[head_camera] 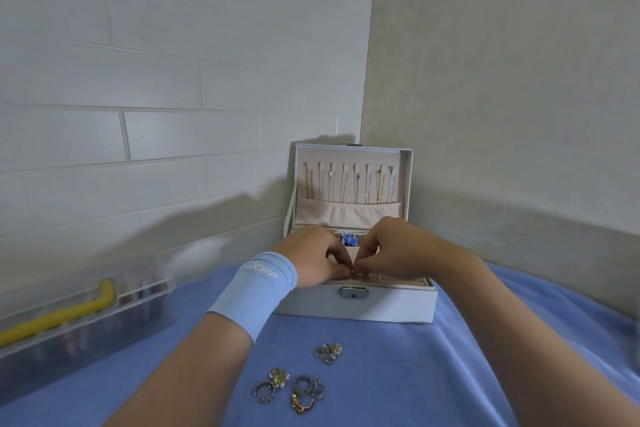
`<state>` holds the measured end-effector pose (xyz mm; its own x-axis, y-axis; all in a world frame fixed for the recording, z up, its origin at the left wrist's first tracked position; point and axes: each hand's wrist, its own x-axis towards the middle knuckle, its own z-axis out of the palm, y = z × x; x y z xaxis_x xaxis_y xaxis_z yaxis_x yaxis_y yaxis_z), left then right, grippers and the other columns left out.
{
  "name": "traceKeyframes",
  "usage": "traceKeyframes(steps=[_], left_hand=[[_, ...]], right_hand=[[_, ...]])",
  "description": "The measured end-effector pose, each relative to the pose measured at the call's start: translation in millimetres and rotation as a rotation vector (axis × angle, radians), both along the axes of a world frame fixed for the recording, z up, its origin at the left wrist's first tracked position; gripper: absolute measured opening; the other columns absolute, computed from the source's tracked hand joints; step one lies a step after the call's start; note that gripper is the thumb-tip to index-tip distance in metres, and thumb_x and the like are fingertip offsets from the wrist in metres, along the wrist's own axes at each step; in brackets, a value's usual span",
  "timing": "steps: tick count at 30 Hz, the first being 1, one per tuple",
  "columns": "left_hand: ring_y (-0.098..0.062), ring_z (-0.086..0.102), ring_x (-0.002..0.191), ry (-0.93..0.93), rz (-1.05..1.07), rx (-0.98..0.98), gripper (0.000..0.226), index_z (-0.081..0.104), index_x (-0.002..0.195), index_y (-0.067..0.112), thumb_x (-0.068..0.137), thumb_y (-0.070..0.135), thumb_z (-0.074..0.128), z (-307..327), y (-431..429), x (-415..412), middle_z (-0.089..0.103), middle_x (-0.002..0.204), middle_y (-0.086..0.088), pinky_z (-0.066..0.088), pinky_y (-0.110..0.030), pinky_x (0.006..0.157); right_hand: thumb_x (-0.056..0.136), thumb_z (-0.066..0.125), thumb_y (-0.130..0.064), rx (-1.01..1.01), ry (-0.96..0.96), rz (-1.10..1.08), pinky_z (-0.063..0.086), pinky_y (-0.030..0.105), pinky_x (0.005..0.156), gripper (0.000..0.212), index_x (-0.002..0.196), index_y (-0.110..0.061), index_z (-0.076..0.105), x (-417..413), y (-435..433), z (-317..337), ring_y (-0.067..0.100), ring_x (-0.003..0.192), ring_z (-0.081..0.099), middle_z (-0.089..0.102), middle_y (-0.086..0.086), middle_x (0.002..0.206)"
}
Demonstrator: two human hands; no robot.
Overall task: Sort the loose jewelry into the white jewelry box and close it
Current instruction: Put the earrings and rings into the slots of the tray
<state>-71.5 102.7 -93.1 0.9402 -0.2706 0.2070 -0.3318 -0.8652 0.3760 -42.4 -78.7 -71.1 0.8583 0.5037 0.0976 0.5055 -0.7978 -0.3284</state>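
Note:
The white jewelry box (356, 303) stands open on the blue cloth, its lid upright with several thin necklaces (349, 185) hung inside. Over its front tray my left hand (311, 258) and my right hand (391, 250) meet fingertip to fingertip. Together they pinch a tiny gold piece of jewelry (353, 272), mostly hidden by my fingers. A blue item (348, 238) sits in a back compartment. Loose jewelry lies on the cloth in front: a small cluster (329, 352) and several rings and ear pieces (291, 388).
A clear plastic case with a yellow handle (69, 315) lies at the left on the blue cloth (485, 357). Walls close in behind and to the right of the box. A pale blue wristband (256, 291) covers my left wrist.

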Motion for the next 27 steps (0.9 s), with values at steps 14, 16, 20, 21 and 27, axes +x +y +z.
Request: traceKeyframes(steps=[14, 16, 20, 21, 27], left_hand=[[-0.011, 0.058, 0.076, 0.042, 0.071, 0.037, 0.008, 0.065, 0.083, 0.03, 0.089, 0.035, 0.063, 12, 21, -53, 0.062, 0.084, 0.01, 0.046, -0.025, 0.069], [-0.017, 0.061, 0.076, 0.129, 0.073, 0.094, 0.012, 0.065, 0.078, 0.026, 0.086, 0.034, 0.063, 9, 26, -61, 0.065, 0.08, 0.006, 0.049, -0.029, 0.072], [-0.013, 0.066, 0.069, 0.392, 0.018, 0.127, 0.017, 0.073, 0.087, 0.026, 0.076, 0.038, 0.068, -5, 30, -66, 0.075, 0.084, 0.0, 0.056, -0.032, 0.078], [-0.012, 0.068, 0.072, 0.418, 0.006, 0.139, 0.021, 0.073, 0.09, 0.026, 0.074, 0.041, 0.071, -10, 29, -65, 0.075, 0.086, 0.002, 0.056, -0.032, 0.08], [-0.005, 0.066, 0.091, 0.365, -0.023, 0.132, 0.029, 0.073, 0.092, 0.038, 0.067, 0.051, 0.078, -30, 20, -57, 0.072, 0.092, 0.022, 0.053, -0.032, 0.09]], right_hand=[[0.079, 0.08, -0.028, 0.059, 0.031, 0.228, 0.058, 0.029, 0.076, 0.004, 0.083, -0.027, 0.078, -34, 24, 13, 0.01, 0.078, 0.068, 0.075, -0.007, 0.086], [0.081, 0.079, -0.023, -0.091, 0.132, 0.288, 0.055, 0.022, 0.061, 0.008, 0.088, -0.026, 0.079, -44, 33, 10, 0.01, 0.058, 0.065, 0.076, 0.001, 0.089], [0.081, 0.079, -0.019, -0.408, 0.173, 0.302, 0.047, 0.021, 0.058, 0.023, 0.104, -0.021, 0.075, -55, 45, -3, 0.008, 0.049, 0.063, 0.077, 0.003, 0.08], [0.081, 0.079, -0.019, -0.469, 0.167, 0.283, 0.05, 0.023, 0.06, 0.024, 0.104, -0.02, 0.074, -57, 47, -7, 0.009, 0.05, 0.063, 0.074, -0.001, 0.069], [0.08, 0.074, -0.02, -0.554, 0.116, 0.219, 0.044, 0.022, 0.053, 0.006, 0.078, -0.015, 0.072, -63, 54, -19, 0.008, 0.047, 0.054, 0.054, -0.007, 0.036]])
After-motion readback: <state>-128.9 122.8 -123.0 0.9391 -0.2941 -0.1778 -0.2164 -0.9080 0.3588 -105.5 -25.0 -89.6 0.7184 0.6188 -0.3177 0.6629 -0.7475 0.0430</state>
